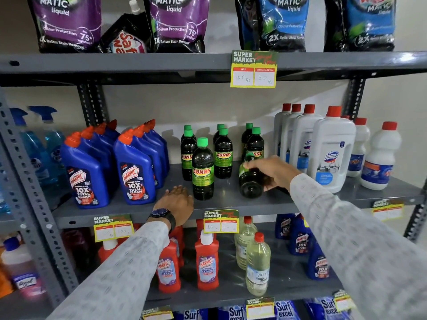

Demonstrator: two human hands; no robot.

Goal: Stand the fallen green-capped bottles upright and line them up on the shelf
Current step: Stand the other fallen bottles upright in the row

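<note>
Head view: right hand wraps the fallen bottle; pivot it upright on its base, clear of the standing bottles just beyond the grip; left hand rests open

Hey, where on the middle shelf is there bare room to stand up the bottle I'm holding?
Bare shelf shows along the front edge, between the front upright Sunny bottle and the tipped bottle in your right hand. A smaller patch lies between the Harpic bottles and that front bottle, partly taken by your left hand. Behind, it's crowded.

Even bright light, blurred warped edges
</note>
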